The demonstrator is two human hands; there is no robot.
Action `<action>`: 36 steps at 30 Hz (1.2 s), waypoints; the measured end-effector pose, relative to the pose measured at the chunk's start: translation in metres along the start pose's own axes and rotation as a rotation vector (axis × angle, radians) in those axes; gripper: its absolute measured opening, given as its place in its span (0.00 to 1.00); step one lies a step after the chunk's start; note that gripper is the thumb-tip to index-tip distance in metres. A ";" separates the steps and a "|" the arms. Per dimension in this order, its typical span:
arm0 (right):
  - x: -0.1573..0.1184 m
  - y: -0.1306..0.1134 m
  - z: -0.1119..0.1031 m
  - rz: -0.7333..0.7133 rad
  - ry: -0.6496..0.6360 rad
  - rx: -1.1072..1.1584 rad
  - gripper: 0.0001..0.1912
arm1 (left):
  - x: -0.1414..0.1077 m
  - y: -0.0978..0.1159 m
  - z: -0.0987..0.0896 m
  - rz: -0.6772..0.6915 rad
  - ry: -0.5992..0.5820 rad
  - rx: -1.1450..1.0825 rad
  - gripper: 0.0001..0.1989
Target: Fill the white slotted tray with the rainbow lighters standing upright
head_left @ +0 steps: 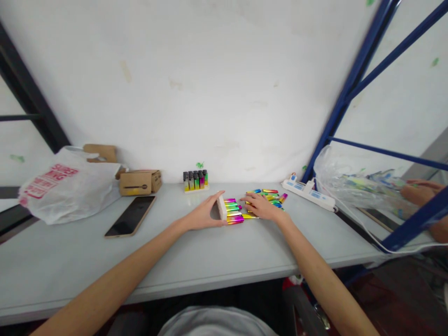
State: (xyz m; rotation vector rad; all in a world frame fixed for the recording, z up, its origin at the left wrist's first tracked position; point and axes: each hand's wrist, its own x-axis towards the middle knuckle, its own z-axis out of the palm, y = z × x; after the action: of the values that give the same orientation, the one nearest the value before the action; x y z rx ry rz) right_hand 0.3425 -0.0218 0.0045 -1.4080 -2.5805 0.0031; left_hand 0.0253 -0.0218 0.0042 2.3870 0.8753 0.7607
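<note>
My left hand grips a white tray tipped on its side, thumb at the near end and fingers at the far end. Several shiny multicoloured lighters stick out of its right side. My right hand lies palm down over a loose pile of metallic-coloured lighters, its fingers spread toward the tray; whether a lighter is under the fingertips is hidden. Against the wall, an upright set of black-topped lighters stands in a white tray.
On the left are a phone, a cardboard box and a white plastic bag. A power strip lies at the right, beside a blue metal frame. Beyond it show clear plastic bags and another person's hand.
</note>
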 end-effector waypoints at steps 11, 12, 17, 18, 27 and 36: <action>-0.004 0.000 -0.005 0.054 -0.028 0.142 0.31 | 0.000 0.003 -0.002 -0.020 -0.018 0.011 0.60; -0.005 0.003 -0.008 0.040 -0.015 0.157 0.30 | 0.000 0.004 -0.002 -0.026 -0.020 0.014 0.60; -0.003 -0.004 -0.018 -0.059 0.106 0.277 0.24 | 0.000 0.005 -0.003 -0.026 -0.018 0.010 0.60; -0.002 -0.010 -0.018 -0.069 0.125 0.307 0.24 | 0.000 0.005 -0.003 -0.026 -0.019 0.009 0.60; 0.009 -0.072 -0.023 0.169 0.191 0.139 0.29 | 0.000 0.002 -0.001 -0.021 -0.012 0.008 0.61; 0.007 -0.077 -0.024 0.213 0.104 0.080 0.28 | 0.000 -0.002 0.000 -0.008 -0.005 -0.009 0.60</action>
State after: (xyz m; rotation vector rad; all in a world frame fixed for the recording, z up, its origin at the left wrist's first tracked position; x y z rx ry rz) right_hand 0.2791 -0.0597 0.0370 -1.6014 -2.3107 0.0620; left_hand 0.0249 -0.0206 0.0030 2.3753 0.8767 0.7533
